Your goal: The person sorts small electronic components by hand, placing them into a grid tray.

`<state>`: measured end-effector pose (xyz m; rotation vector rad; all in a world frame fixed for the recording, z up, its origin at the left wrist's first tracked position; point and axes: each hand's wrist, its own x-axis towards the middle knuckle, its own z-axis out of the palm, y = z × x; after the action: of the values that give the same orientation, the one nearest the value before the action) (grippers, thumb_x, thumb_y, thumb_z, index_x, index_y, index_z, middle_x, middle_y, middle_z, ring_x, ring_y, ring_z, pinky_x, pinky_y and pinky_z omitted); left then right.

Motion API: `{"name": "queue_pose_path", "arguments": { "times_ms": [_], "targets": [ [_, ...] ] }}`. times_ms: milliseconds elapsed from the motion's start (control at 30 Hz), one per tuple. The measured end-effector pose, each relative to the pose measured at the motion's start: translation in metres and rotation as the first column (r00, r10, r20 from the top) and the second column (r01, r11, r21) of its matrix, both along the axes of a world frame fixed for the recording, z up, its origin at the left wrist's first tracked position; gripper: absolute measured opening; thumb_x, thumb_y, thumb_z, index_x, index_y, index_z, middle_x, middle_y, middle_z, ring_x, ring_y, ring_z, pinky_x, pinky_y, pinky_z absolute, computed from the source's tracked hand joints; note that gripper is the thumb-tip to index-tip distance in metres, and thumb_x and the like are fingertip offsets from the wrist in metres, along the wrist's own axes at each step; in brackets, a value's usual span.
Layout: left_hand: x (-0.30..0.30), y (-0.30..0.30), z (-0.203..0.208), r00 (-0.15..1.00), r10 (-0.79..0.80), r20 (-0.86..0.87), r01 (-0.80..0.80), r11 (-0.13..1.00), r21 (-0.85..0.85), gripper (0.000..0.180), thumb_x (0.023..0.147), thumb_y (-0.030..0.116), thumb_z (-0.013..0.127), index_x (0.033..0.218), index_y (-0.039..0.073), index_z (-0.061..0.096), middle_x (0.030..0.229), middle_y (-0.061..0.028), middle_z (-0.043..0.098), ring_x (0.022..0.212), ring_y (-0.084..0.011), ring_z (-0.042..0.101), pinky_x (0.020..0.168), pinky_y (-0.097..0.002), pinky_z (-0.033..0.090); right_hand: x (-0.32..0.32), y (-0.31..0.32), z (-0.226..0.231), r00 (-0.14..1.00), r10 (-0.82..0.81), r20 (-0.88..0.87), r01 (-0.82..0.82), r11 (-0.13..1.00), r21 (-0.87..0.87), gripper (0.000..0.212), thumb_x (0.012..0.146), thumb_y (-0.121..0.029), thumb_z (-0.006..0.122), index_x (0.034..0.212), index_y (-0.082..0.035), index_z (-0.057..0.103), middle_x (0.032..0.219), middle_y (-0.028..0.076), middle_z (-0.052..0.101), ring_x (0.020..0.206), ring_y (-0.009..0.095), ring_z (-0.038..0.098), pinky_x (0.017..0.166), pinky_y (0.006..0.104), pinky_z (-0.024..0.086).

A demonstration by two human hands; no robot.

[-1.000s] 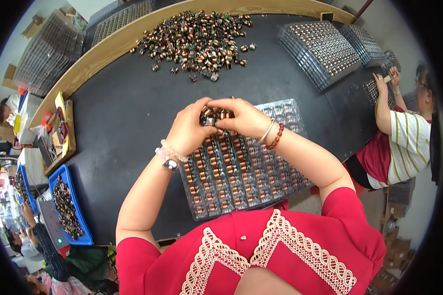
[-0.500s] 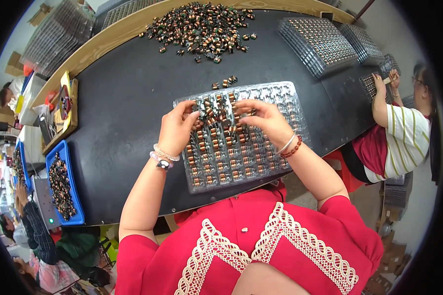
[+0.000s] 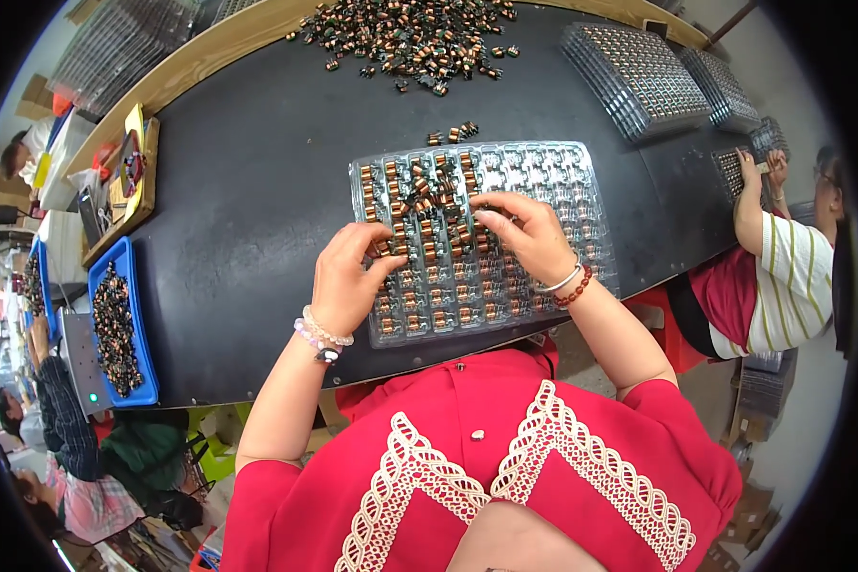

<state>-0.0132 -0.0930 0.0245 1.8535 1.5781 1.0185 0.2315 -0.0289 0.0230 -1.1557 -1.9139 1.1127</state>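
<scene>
A clear plastic tray (image 3: 553, 176) with rows of moulded pockets lies in front of me on the table. Copper-wound coils fill much of its left part, and a loose heap of coils (image 3: 431, 191) rests on top of the rows. My left hand (image 3: 348, 276) is over the tray's left columns, thumb and forefinger closed around a copper coil (image 3: 398, 248). To the right of the heap, my right hand (image 3: 534, 238) has its thumb and forefinger brought together in a pinch; what is between them is mostly hidden. Pockets toward the right are without coils.
A big pile of coils (image 3: 415, 38) lies at the far edge, with a few strays (image 3: 453, 133) behind the tray. Stacked trays (image 3: 639, 81) stand far right, near a co-worker (image 3: 782, 248). A blue bin (image 3: 143, 381) of coils is at left, beside a wooden box (image 3: 143, 205).
Both hands have drawn apart from the loose heap, the left one toward me along the left columns. The whole view has shifted slightly, and more of the heap shows.
</scene>
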Motion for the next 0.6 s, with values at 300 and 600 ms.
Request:
{"name": "queue_pose_path", "arguments": {
  "times_ms": [300,600],
  "targets": [
    [0.003,-0.003,-0.004,0.933,-0.214,-0.289,0.234,0.971,0.037,0.030,0.062,0.011,0.077,0.089,0.006,0.063,0.096,-0.0065,0.057,0.096,-0.0264,0.051,0.083,-0.0370,0.045,-0.001,0.004,-0.014,0.993,-0.013,-0.116,0.017,0.999,0.036,0.023,0.083,-0.009,0.064,0.104,-0.002,0.064,0.102,0.009,0.062,0.085,0.016,0.063,0.068,0.0253,0.053],
    [0.003,-0.005,-0.012,0.952,-0.239,-0.190,0.239,0.971,-0.022,0.030,0.062,0.013,0.078,0.087,0.006,0.064,0.098,-0.0058,0.056,0.103,-0.0280,0.048,0.091,-0.0390,0.041,-0.002,0.004,-0.015,0.981,-0.028,-0.191,-0.010,0.981,-0.194,0.023,0.084,-0.005,0.062,0.106,0.001,0.063,0.110,0.008,0.058,0.100,0.012,0.057,0.078,0.0247,0.052]
  ]
}}
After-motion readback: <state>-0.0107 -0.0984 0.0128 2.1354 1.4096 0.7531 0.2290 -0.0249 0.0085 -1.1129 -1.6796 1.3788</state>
